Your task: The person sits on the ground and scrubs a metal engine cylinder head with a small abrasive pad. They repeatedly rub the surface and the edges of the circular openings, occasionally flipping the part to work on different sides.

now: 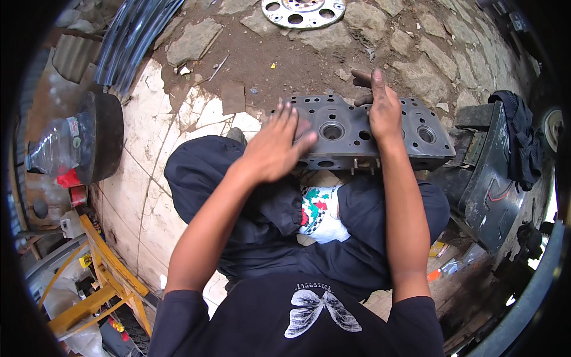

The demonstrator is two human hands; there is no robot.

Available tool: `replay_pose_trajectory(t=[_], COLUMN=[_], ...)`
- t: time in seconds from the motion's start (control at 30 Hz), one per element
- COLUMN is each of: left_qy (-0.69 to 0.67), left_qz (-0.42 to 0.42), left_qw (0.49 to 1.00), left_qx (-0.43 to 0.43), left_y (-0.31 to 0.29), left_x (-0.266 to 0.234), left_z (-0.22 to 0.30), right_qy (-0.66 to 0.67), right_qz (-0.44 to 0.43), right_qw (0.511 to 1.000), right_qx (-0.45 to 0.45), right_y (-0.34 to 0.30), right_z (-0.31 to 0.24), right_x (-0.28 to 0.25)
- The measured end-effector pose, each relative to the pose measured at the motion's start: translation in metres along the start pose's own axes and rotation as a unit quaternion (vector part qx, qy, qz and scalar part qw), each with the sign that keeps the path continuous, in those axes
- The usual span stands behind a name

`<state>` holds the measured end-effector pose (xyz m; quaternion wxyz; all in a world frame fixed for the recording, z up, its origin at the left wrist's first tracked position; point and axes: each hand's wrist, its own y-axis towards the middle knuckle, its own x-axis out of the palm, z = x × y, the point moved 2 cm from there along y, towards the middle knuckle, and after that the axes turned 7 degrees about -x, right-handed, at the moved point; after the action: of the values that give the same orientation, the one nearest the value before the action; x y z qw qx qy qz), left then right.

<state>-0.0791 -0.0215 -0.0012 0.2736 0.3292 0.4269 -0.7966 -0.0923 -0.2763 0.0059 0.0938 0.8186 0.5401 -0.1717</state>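
A grey metal engine cylinder head [392, 151] with round valve seats and many bolt holes lies flat side up just beyond my bent legs. On its left end rests my left hand [276, 143], palm down with fingers stretched out and slightly blurred. My right hand [383, 113] is turned on edge over the middle right part of the head, its blackened fingers apart and pointing away and left. Neither hand grips anything. Beneath the near side of the head, short studs [355, 165] stick out. What supports the head is hidden.
A perforated metal disc [321, 22] lies on stony dirt ahead. At right stands a dark metal box [485, 184] with a black cloth [517, 140] over it. At left are a clear plastic jug [53, 146], a dark round container [110, 137] and a yellow wooden frame [110, 276].
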Motion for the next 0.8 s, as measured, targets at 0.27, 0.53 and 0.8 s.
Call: replay_pose_trajectory(t=[0.27, 0.53, 0.8], left_qy=[-0.031, 0.015, 0.02], left_qz=[0.0, 0.011, -0.051], left_qw=[0.996, 0.991, 0.989], left_qx=[0.089, 0.133, 0.135], left_y=[0.0, -0.013, -0.036], left_x=[-0.009, -0.002, -0.02], left_z=[0.014, 0.031, 0.003], right_qy=[-0.04, -0.053, -0.185], right_qz=[0.012, 0.024, 0.184], right_qw=[0.998, 0.997, 0.942], right_qx=[-0.048, -0.05, -0.212], right_y=[0.003, 0.009, -0.003], right_z=[0.003, 0.014, 0.013], right_x=[0.008, 0.005, -0.08])
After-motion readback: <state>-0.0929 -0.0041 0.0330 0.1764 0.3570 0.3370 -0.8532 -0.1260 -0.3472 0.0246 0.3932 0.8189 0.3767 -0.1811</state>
